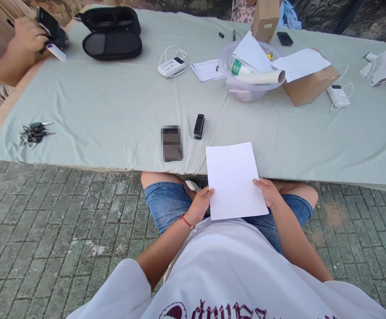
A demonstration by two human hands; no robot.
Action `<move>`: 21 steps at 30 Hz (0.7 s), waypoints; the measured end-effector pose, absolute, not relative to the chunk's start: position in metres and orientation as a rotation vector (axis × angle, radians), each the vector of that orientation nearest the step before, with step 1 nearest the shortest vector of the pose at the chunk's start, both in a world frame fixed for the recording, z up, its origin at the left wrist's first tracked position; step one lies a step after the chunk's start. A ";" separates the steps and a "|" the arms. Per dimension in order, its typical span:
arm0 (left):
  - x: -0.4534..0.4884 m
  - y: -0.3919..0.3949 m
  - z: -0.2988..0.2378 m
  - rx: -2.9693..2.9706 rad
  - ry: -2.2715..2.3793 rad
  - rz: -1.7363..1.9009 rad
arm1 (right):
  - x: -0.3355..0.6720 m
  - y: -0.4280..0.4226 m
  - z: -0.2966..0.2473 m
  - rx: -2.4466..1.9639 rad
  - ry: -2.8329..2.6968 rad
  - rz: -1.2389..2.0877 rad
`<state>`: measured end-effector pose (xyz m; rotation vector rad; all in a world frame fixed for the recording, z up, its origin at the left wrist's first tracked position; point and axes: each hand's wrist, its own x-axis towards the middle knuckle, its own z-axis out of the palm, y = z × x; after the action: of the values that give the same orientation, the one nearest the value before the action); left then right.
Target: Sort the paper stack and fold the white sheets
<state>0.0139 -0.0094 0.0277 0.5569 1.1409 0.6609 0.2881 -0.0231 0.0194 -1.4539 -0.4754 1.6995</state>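
A blank white sheet of paper, perhaps a thin stack (234,181), is held over my lap, its far end reaching over the table edge. My left hand (202,203) grips its left edge, thumb on top and fingers hidden beneath. On the opposite edge my right hand (268,192) pinches the paper the same way. Just beyond the paper lies a black stapler (198,126) on the cloth. To the stapler's left is a dark flat object, blurred out, probably a phone (172,144).
The cloth-covered table (113,102) bears keys (35,134), an open black case (111,35), a white corded device (172,66), a plastic basin (246,88) with papers and a bottle, and a cardboard box (312,86). Another person's hand (30,33) holds a dark device at the far left.
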 end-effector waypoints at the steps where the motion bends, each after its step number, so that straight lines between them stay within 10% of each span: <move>1: 0.013 -0.012 0.028 0.575 1.139 0.669 | 0.288 -0.023 0.018 -1.449 -0.448 1.699; 21: 0.005 -0.029 0.025 0.805 1.159 0.615 | 0.286 -0.011 0.006 -1.675 -0.460 1.553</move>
<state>0.0053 -0.0287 0.0246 0.8052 1.1587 0.6152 0.2861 -0.0109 0.0058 -1.6751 -0.4605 1.5534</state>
